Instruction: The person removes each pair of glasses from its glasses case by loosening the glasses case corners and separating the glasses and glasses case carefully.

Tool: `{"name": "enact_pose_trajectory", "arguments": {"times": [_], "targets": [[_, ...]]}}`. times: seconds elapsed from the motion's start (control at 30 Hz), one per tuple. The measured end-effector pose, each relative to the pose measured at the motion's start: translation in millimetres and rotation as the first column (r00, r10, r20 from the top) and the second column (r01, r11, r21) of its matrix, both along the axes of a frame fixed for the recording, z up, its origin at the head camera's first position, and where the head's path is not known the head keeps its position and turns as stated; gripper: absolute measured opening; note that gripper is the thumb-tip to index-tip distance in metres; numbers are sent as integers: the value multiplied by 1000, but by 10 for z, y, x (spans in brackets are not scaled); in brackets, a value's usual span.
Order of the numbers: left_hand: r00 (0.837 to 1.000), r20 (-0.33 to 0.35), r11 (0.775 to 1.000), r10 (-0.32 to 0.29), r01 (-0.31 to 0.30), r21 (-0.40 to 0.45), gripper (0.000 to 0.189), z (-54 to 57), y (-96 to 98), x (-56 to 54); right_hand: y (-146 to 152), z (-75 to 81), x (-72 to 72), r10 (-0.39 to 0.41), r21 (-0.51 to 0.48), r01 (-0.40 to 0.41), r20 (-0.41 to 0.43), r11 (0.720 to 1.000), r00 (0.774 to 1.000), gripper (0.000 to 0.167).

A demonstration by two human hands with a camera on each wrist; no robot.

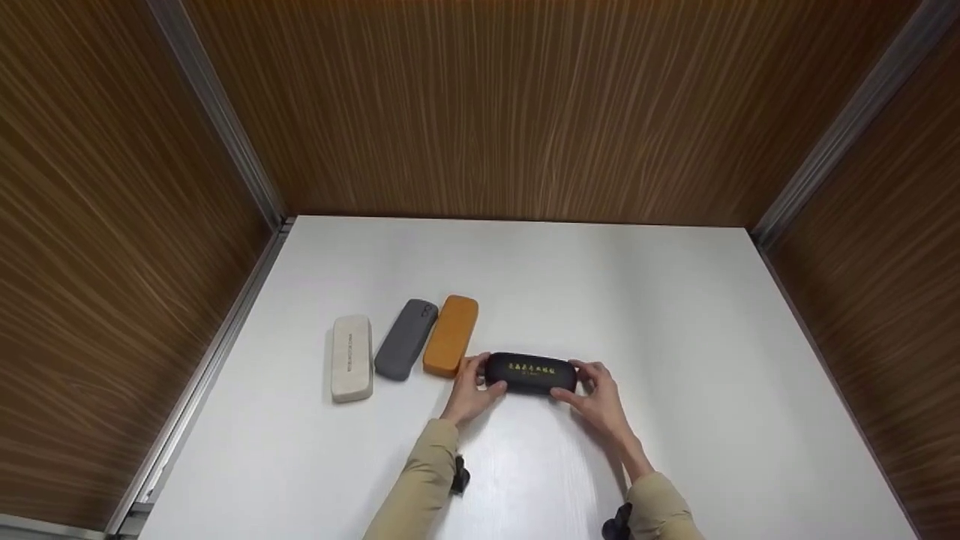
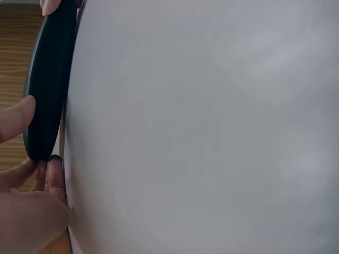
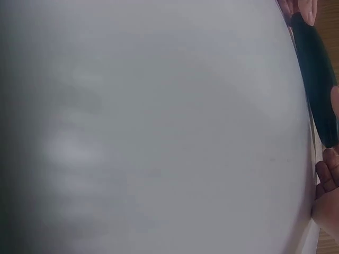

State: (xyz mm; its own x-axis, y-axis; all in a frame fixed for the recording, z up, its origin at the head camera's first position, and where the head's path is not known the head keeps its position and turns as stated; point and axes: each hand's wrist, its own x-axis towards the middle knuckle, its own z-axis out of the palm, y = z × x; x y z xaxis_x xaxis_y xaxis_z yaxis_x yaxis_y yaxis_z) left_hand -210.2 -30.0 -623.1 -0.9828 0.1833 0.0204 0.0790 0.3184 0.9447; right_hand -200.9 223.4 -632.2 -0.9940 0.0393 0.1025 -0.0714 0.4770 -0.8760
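A black glasses case [image 1: 531,373] with yellow lettering on its lid lies crosswise between the two hands. Its left end is held by the left hand [image 1: 474,391], thumb at the near side and fingers around the end. At the other end the right hand [image 1: 598,397] grips it the same way. In the left wrist view the dark case [image 2: 52,79] shows edge-on with the left thumb [image 2: 18,119] pressed to its side. The right wrist view catches the case [image 3: 316,79] at its right border, with right-hand fingers [image 3: 328,172] by its lower end.
Left of the hands, an orange case [image 1: 451,336], a grey case [image 1: 406,340] and a cream case [image 1: 352,358] with printed lettering lie on the white table [image 1: 675,315]. The orange one is close beside the left hand. Wood-grain panels [image 1: 510,112] enclose the back and sides.
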Motion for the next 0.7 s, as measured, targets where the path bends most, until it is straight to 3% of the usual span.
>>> {"name": "enact_pose_trajectory", "arguments": {"times": [0.27,0.4,0.53,0.7], "targets": [[995,91,998,-36,40,-44,66,36,-27,-14,-12,-21,-18,46,174,-36,-52,984,998,70],[992,54,988,-110,115,-103,73,24,-25,-43,-15,-55,-17,77,282,-43,-111,958,991,71],[983,5,968,-182,181,-172,74,25,-18,-76,-18,-79,-30,118,328,-68,-133,942,984,72],[981,-8,966,-194,190,-174,70,16,-25,-87,-29,-111,-24,152,368,-85,-159,926,975,77]]}}
